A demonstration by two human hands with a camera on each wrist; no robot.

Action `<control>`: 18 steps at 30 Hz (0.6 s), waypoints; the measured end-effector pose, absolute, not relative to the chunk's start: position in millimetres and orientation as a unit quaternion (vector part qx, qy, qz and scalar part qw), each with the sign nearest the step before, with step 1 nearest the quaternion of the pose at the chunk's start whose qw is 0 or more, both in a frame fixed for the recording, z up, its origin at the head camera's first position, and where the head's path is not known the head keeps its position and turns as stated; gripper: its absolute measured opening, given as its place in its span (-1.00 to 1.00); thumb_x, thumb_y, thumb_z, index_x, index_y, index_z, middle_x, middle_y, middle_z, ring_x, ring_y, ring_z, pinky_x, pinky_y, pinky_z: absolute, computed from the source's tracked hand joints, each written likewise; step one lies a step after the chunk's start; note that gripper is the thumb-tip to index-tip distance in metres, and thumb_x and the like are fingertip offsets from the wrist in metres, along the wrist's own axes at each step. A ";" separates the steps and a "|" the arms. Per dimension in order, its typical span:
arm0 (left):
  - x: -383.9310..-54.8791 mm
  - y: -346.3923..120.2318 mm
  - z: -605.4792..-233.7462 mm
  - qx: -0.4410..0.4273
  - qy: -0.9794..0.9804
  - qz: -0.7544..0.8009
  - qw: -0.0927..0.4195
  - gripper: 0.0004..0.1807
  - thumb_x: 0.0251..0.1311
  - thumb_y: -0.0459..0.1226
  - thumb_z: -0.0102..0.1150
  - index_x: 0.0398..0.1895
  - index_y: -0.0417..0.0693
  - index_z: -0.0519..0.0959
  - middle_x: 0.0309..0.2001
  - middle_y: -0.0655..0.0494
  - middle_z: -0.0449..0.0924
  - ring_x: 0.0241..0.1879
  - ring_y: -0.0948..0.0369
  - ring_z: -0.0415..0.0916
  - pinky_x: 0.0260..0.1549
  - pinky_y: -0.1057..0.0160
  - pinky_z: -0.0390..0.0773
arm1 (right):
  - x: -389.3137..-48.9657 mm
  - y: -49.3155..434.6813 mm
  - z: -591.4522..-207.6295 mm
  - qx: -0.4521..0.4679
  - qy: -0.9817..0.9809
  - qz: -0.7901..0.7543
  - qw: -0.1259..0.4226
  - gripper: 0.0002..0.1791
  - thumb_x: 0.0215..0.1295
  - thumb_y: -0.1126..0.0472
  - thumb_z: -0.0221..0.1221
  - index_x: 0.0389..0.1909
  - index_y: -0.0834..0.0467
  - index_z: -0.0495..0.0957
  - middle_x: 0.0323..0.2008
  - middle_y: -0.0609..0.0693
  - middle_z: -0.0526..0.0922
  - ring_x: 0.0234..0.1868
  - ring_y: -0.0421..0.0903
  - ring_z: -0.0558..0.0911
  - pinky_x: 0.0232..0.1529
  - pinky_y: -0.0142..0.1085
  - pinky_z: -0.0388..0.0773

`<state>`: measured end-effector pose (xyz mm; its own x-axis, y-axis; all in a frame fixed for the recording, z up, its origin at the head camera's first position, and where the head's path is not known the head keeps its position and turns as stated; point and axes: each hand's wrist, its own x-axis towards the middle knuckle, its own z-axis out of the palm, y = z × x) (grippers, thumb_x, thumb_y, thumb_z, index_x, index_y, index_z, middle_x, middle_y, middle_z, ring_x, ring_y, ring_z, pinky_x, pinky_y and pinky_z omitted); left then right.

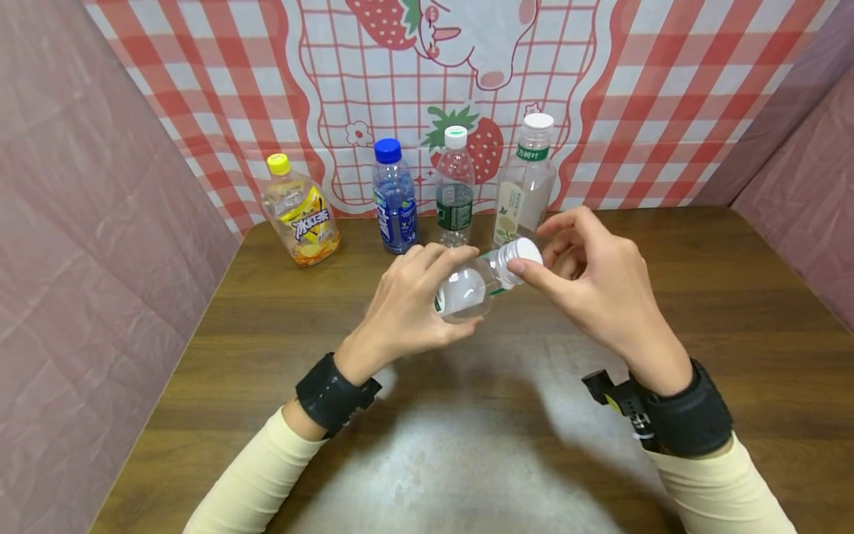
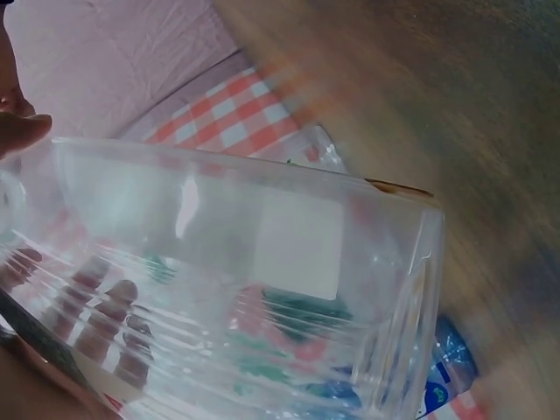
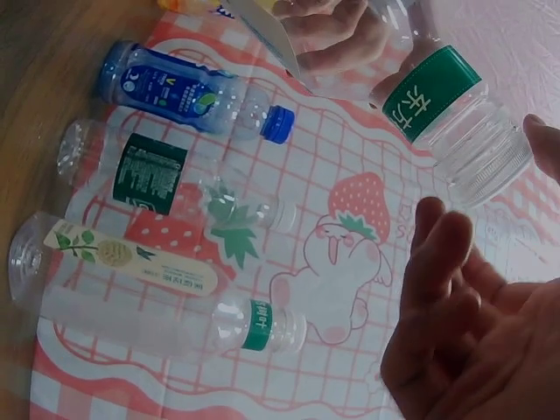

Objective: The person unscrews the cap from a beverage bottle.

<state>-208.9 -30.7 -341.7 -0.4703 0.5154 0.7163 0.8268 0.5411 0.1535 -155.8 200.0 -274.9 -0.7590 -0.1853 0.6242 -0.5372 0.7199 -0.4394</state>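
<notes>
My left hand [image 1: 416, 300] grips a clear plastic bottle [image 1: 463, 291] around its body, holding it tilted above the table with the white cap [image 1: 527, 256] toward the right. A green band [image 3: 433, 92] circles the bottle's neck. My right hand [image 1: 594, 282] is at the cap, thumb tip at its near side and bent fingers on the far side. In the right wrist view, those fingers [image 3: 429, 254] stand slightly apart from the cap. Seen in the left wrist view, the ribbed bottle wall [image 2: 201, 306] looks see-through, with left-hand fingers showing behind it.
Along the back of the wooden table [image 1: 267, 311] stand a yellow-capped bottle [image 1: 307, 222], a blue-capped bottle [image 1: 395, 200], a small bottle with a dark green label [image 1: 455, 204] and a large clear bottle [image 1: 534, 182]. Behind them hangs a checked strawberry cloth [image 1: 227, 89].
</notes>
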 end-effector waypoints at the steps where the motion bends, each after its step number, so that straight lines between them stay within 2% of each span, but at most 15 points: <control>1: -208.9 -30.8 -341.5 -0.409 -0.820 -0.249 0.313 -0.10 -0.35 0.19 0.37 0.21 0.11 0.43 -0.12 0.19 0.47 -0.28 0.25 0.29 -0.37 0.29 0.31 | -155.3 200.0 -275.0 0.190 -0.887 0.310 0.284 -0.58 0.02 -0.10 0.35 -0.26 0.10 0.51 -0.55 -0.23 0.51 -0.61 -0.38 0.44 -0.64 -0.42 0.29; 4: -209.2 -31.0 -340.8 -0.407 -0.821 -0.246 0.317 -0.11 -0.33 0.20 0.35 0.21 0.11 0.43 -0.11 0.18 0.47 -0.28 0.24 0.29 -0.37 0.29 0.30 | -154.5 200.1 -275.2 0.163 -0.897 0.292 0.290 -0.63 0.00 -0.17 0.33 -0.48 0.03 0.49 -0.63 -0.22 0.48 -0.63 -0.36 0.41 -0.64 -0.38 0.26; 8: -209.4 -31.1 -340.5 -0.406 -0.822 -0.241 0.318 -0.11 -0.32 0.19 0.35 0.21 0.10 0.44 -0.11 0.18 0.48 -0.28 0.24 0.29 -0.38 0.28 0.30 | -154.2 199.9 -275.5 0.163 -0.899 0.289 0.285 -0.66 0.03 -0.17 0.31 -0.56 -0.01 0.49 -0.67 -0.22 0.46 -0.64 -0.35 0.40 -0.64 -0.38 0.26; 13: -209.3 -31.2 -341.4 -0.399 -0.826 -0.237 0.320 -0.12 -0.32 0.18 0.36 0.21 0.10 0.44 -0.12 0.17 0.47 -0.29 0.23 0.29 -0.40 0.28 0.29 | -154.3 200.2 -275.3 0.191 -0.894 0.304 0.269 -0.70 0.08 -0.11 0.30 -0.43 0.03 0.54 -0.59 -0.22 0.47 -0.60 -0.37 0.39 -0.61 -0.44 0.30; 18: -209.8 -32.0 -342.6 -0.388 -0.831 -0.236 0.322 -0.13 -0.33 0.18 0.36 0.20 0.11 0.45 -0.11 0.16 0.48 -0.27 0.22 0.32 -0.39 0.27 0.31 | -154.8 203.6 -273.2 0.243 -0.887 0.306 0.247 -0.70 0.12 0.04 0.31 -0.17 0.10 0.60 -0.53 -0.21 0.51 -0.57 -0.34 0.42 -0.60 -0.47 0.34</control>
